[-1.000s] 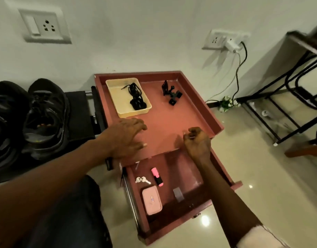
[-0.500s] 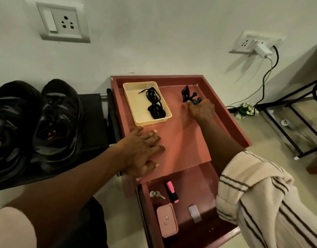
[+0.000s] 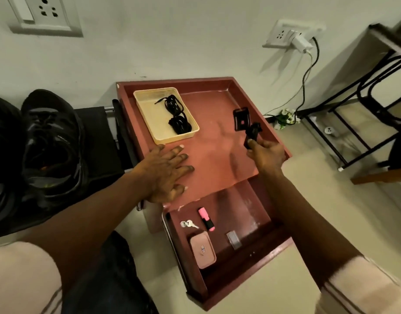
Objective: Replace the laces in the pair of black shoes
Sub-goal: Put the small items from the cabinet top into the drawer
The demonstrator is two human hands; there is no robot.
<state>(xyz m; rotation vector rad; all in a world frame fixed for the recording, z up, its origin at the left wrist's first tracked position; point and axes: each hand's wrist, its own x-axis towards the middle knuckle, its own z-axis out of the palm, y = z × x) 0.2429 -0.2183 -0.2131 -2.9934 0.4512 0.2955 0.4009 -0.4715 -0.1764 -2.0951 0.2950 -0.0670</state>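
Note:
Two black shoes (image 3: pixel 52 141) stand on a dark surface at the left, the second one (image 3: pixel 0 155) cut off by the frame edge. Black laces (image 3: pixel 177 114) lie bundled in a cream tray (image 3: pixel 147 109) on the red table top (image 3: pixel 208 155). My left hand (image 3: pixel 165 173) rests flat on the table top, fingers spread. My right hand (image 3: pixel 266 155) grips the stem of a black clip mount (image 3: pixel 244 123) and holds it above the table's right side.
An open drawer (image 3: pixel 240 282) below the table top holds keys (image 3: pixel 188 223), a pink highlighter (image 3: pixel 206 219), a pink case (image 3: pixel 203 249) and a small grey piece (image 3: pixel 234 239). A charger and cable (image 3: pixel 304 71) hang from the wall socket. A black metal rack (image 3: pixel 362 114) stands at the right.
My right hand reached from the table's front edge to the black clip mount, took hold of it and drew it back toward me. My left hand stayed flat on the table.

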